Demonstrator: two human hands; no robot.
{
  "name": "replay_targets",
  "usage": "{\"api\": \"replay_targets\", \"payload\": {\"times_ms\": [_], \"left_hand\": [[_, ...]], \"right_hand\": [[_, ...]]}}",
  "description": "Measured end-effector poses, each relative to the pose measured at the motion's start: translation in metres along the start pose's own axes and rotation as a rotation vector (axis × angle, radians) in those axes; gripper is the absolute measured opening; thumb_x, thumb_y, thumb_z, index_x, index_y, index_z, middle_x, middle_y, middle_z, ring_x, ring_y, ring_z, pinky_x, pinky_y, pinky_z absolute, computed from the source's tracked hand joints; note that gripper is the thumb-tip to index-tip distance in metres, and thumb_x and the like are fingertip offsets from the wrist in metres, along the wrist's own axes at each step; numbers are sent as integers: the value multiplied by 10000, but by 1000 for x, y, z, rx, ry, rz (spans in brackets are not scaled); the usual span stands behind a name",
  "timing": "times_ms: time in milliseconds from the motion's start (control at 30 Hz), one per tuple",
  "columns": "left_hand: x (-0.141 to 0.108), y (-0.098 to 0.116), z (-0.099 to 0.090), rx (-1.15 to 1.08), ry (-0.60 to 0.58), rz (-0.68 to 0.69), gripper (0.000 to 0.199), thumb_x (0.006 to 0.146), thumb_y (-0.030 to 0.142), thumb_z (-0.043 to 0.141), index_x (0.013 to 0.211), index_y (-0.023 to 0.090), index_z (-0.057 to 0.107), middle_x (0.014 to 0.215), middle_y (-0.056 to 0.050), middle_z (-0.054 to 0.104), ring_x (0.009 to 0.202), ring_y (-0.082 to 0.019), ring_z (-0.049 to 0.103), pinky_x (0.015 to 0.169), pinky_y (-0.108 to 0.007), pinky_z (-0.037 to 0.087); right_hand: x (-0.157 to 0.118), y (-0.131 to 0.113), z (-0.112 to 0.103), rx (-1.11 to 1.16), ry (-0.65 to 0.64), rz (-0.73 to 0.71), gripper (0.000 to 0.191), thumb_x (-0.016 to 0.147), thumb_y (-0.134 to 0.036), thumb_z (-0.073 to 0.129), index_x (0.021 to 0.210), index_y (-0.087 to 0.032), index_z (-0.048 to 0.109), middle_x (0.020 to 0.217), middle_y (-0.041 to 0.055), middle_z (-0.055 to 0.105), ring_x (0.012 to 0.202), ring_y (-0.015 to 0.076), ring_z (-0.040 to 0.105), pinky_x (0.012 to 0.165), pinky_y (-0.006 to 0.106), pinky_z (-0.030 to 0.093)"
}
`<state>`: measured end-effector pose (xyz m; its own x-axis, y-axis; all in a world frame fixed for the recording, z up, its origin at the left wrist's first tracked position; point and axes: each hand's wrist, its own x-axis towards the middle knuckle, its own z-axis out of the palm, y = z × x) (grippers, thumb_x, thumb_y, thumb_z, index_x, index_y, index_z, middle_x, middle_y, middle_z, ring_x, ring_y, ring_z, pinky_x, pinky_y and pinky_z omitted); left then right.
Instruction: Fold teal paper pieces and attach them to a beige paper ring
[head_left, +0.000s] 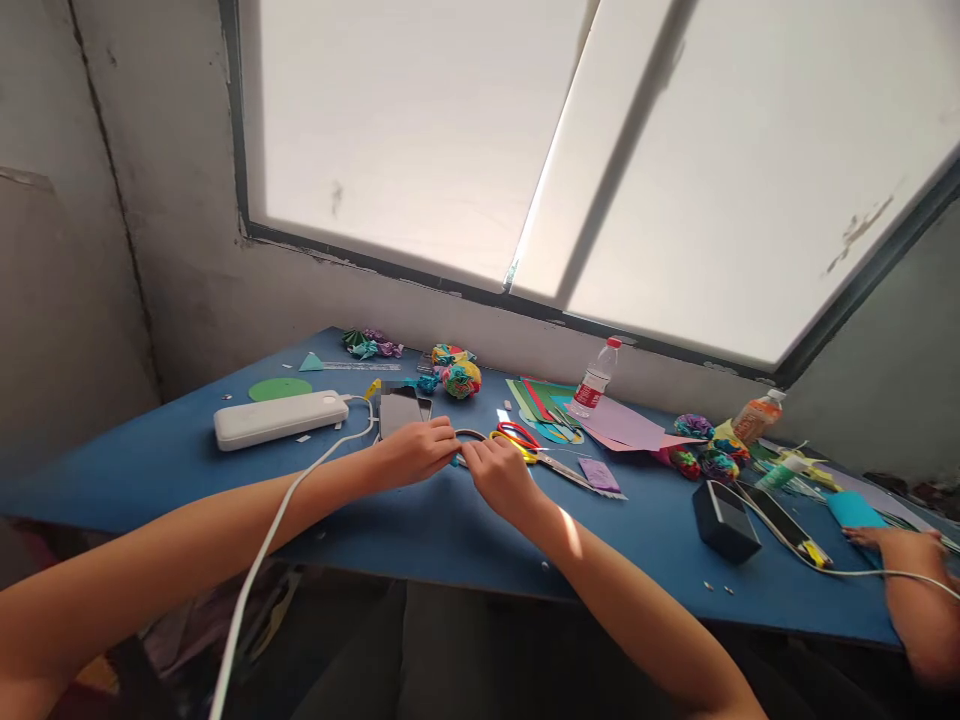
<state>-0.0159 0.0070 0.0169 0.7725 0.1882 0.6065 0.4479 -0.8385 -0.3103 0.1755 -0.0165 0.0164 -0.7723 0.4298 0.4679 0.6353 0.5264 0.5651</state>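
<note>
1. Your left hand (420,448) and right hand (501,475) meet over the blue table (465,540); fingers of both drawn into a pinch, tips almost touching.
2. A small blue piece (455,460) sits between your fingertips, apparently gripped by both, though mostly hidden.
3. The table's near edge runs below your hands, with a strip of blue surface between.
4. Just right: scissors (555,466). Left: white power bank (281,418); its white cable (259,560) crosses your left forearm.
5. Bare surface stretches right to a black box (726,520); another person's hand (900,560) lies farther right.
6. Far side: wall (187,290), bright window (420,120).
</note>
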Motion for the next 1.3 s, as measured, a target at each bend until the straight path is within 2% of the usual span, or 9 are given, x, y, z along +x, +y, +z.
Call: {"api": "replay_targets", "payload": {"times_ms": [533,800,967,1300], "left_hand": [[-1,-2,-3,150,-38,134,284,915,62,363,776,139,599,736,-68,594,704,-182,492,654,-301,442],[-2,-1,1,189,-27,132,273,920,81,378,769,137,598,731,-62,609,691,-178,497,630,-299,430],[0,0,1,178,-40,130,264,907,70,395,737,135,587,717,-62,599,687,-180,490,615,-303,413],[-2,4,-4,175,-142,118,170,839,50,492,717,140,569,725,-58,594,732,-185,519,588,-296,391]], "right_hand": [[0,0,2,35,-49,-32,191,857,-29,395,765,-167,489,705,43,592,619,168,506,588,304,283],[-1,2,5,27,-34,47,175,908,-108,407,765,-170,487,723,44,593,647,161,516,590,292,264],[-1,-3,6,22,-66,57,215,867,-41,398,713,-171,472,666,40,580,609,160,509,572,287,253],[-2,-7,10,112,-1,58,189,821,-58,443,679,-172,494,612,32,573,548,156,498,551,302,215]]}}
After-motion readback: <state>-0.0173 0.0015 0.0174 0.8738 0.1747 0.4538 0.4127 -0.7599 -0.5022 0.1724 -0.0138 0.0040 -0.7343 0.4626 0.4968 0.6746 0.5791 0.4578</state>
